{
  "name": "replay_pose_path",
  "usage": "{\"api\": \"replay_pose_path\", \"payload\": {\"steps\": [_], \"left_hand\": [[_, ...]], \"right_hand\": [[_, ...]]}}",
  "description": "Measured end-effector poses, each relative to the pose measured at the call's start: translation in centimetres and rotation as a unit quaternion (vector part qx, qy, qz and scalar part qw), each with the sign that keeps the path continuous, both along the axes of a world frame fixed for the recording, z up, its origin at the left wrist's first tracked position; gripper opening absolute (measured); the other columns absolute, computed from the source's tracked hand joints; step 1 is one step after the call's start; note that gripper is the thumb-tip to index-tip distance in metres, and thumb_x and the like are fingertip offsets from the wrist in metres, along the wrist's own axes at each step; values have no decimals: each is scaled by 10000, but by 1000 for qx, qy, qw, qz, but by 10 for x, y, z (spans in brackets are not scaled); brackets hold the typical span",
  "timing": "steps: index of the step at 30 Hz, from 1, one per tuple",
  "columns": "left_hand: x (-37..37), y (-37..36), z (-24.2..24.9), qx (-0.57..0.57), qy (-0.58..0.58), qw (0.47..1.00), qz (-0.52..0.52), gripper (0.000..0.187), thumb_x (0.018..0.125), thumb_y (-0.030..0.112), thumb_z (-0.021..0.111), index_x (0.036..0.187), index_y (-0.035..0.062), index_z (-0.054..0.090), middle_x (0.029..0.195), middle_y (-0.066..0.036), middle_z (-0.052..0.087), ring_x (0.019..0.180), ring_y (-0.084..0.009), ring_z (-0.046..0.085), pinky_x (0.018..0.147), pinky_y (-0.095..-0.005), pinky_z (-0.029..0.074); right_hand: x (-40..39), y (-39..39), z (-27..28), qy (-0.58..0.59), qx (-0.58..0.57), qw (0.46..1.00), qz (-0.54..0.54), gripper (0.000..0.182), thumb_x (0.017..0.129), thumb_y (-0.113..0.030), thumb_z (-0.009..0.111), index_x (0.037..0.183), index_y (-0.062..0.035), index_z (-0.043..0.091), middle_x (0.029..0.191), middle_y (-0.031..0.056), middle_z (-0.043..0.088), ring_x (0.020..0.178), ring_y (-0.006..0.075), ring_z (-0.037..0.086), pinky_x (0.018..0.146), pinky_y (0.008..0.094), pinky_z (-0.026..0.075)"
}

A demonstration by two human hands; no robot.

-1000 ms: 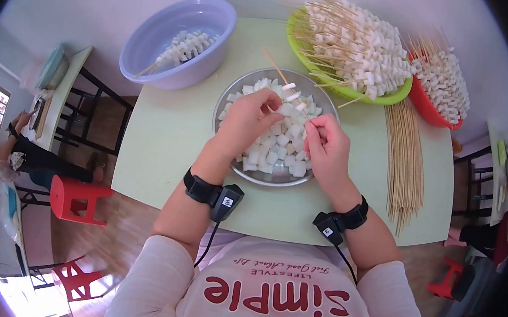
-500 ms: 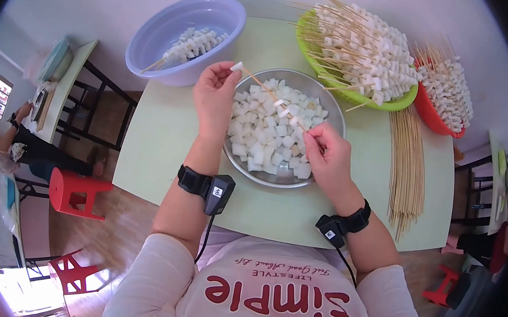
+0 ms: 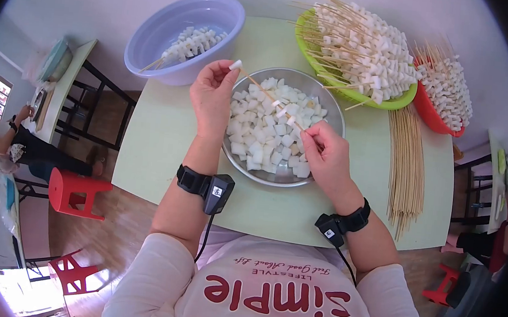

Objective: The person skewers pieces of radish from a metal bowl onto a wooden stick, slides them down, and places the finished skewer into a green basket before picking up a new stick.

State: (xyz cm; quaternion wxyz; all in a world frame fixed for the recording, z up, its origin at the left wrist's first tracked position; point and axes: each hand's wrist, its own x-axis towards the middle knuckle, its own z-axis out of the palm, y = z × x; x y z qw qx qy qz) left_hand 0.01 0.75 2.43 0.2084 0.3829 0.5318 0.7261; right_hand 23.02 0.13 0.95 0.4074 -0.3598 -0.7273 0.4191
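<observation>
My left hand (image 3: 212,97) pinches a white food chunk (image 3: 235,65) at the far end of a bamboo skewer (image 3: 257,85). The lower end of that skewer is gripped between thumb and fingers of my right hand (image 3: 328,156). A couple of white pieces (image 3: 280,112) are threaded on it near the right hand. Both hands hold it slantwise over a round metal bowl (image 3: 229,154) full of loose white cubes (image 3: 262,132). A blue plastic basin (image 3: 233,15) holding filled skewers (image 3: 192,44) stands beyond my left hand.
A green basket (image 3: 401,102) and a red basket (image 3: 435,121) at the back right are heaped with filled skewers. Bare bamboo skewers (image 3: 407,172) lie bundled on the table (image 3: 164,144). Red stools (image 3: 80,191) stand left, where another person (image 3: 2,136) sits by a side table.
</observation>
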Motion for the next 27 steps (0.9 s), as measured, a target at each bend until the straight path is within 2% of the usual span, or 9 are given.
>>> {"api": "replay_pose_path", "payload": {"steps": [8, 10, 20, 25, 27], "left_hand": [[-2, 1, -2, 0, -1, 1000, -19, 142, 881, 25, 668, 1017, -16, 657, 910, -18, 639, 820, -71, 571, 746, -196, 454], [-1, 0, -1, -23, 59, 998, 9, 126, 879, 13, 664, 1001, -16, 664, 902, -19, 645, 809, -70, 578, 741, -196, 462], [8, -4, 4, -35, 104, 994, -14, 142, 856, -11, 681, 995, -28, 662, 899, -22, 653, 801, -76, 590, 750, -209, 486], [35, -9, 1, -27, 170, 984, -39, 129, 833, -19, 689, 955, -35, 652, 896, -37, 657, 818, -92, 592, 775, -225, 491], [35, -9, 0, -28, 169, 984, -42, 133, 828, -21, 691, 953, -35, 648, 896, -41, 657, 821, -94, 593, 779, -228, 492]], "right_hand": [[1, 0, 2, -21, 20, 1000, -3, 91, 910, -55, 607, 860, -12, 545, 597, 75, 558, 492, 130, 472, 485, 269, 377], [1, -1, 4, -30, 21, 999, -4, 86, 912, -59, 602, 860, -18, 547, 602, 81, 556, 500, 144, 487, 489, 279, 386], [4, 1, -4, -35, 63, 997, -29, 82, 922, -73, 589, 870, -31, 543, 623, 90, 569, 526, 169, 537, 505, 297, 415], [-1, -3, 5, -2, -27, 1000, -14, 86, 929, -64, 578, 866, -32, 528, 622, 74, 572, 526, 150, 518, 512, 277, 417], [0, 0, -2, 4, -4, 1000, -12, 93, 933, -68, 576, 866, -31, 524, 622, 72, 572, 528, 147, 524, 513, 276, 420]]}}
